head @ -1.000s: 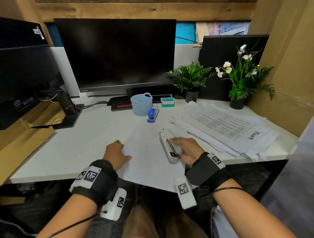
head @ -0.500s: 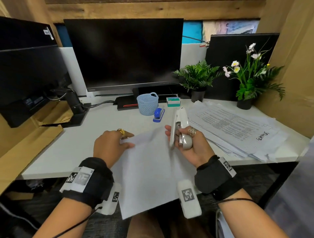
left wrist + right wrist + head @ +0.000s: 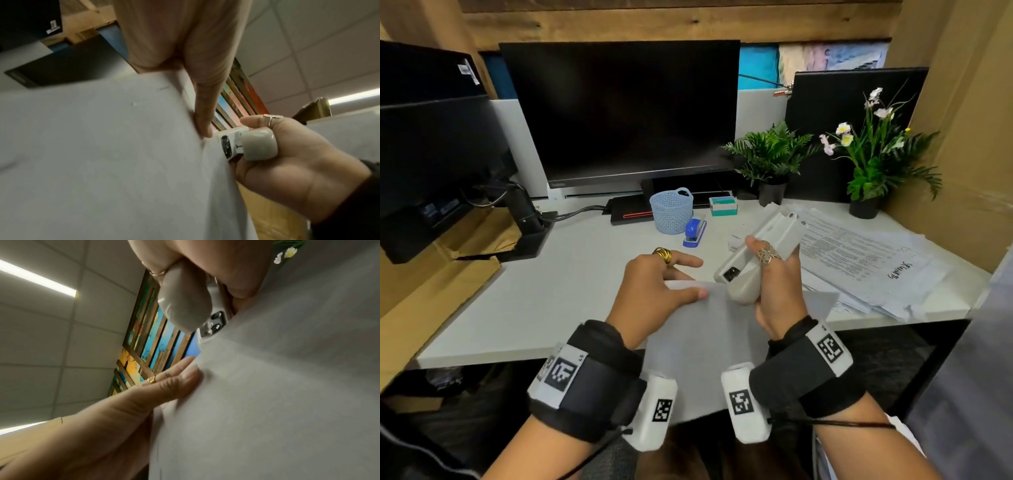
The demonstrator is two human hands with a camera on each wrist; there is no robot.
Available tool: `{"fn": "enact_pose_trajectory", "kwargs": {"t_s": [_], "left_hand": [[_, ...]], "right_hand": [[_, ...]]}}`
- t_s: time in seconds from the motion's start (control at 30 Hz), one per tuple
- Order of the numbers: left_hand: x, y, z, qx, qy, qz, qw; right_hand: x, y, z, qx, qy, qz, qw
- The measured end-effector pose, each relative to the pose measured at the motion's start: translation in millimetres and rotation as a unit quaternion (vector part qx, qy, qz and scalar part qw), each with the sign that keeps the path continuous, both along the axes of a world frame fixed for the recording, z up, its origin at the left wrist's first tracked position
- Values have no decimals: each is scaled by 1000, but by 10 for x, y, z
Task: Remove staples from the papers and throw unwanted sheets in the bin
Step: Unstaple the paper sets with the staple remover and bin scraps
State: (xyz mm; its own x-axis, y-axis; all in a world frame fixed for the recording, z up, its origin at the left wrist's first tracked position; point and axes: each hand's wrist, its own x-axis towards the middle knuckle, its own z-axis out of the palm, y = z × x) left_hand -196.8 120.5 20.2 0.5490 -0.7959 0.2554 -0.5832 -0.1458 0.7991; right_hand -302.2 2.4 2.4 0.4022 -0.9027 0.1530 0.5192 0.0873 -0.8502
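Note:
A white sheaf of paper point(image 3: 709, 349) hangs over the desk's front edge toward my lap, its top edge lifted. My left hand point(image 3: 697, 277) pinches that top edge, thumb on the near face point(image 3: 202, 128) and fingers behind. My right hand point(image 3: 774, 270) grips a white stapler point(image 3: 756, 260), which tilts up to the right. Its lower end sits just above the paper's top edge, close to my left thumb. The wrist views show the paper point(image 3: 102, 162) point(image 3: 277, 386) and the stapler's end point(image 3: 257, 146) point(image 3: 185, 305) beside it. A small staple-like mark point(image 3: 137, 103) shows near the paper's top.
A spread pile of printed papers point(image 3: 866, 253) covers the desk's right side. Behind my hands stand a blue mesh basket point(image 3: 671, 210), a blue stapler point(image 3: 695, 233) and a small green-white box point(image 3: 723, 205). A monitor point(image 3: 626, 109) and two potted plants point(image 3: 770, 161) point(image 3: 873, 161) line the back.
My right hand lifted the stapler off the paper and turned it so it tilts up to the right. My left hand went from lying on the sheet to pinching its raised top edge.

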Motion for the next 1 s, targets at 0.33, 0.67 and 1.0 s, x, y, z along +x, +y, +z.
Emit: {"fn": "enact_pose_trajectory", "kwargs": {"t_s": [0.33,0.67,1.0], "left_hand": [[-265,-58,-68,-92,40,11,995],[-378,-101,-117,-145,75,7,987],[-402,-108,-153,-155,82,-8,984]], "right_hand": [[-111,42,110,-80,39,-68,994],[-195,35,142,-115,34,-73,990],[-195,7,82,-140,63,-82,985]]}}
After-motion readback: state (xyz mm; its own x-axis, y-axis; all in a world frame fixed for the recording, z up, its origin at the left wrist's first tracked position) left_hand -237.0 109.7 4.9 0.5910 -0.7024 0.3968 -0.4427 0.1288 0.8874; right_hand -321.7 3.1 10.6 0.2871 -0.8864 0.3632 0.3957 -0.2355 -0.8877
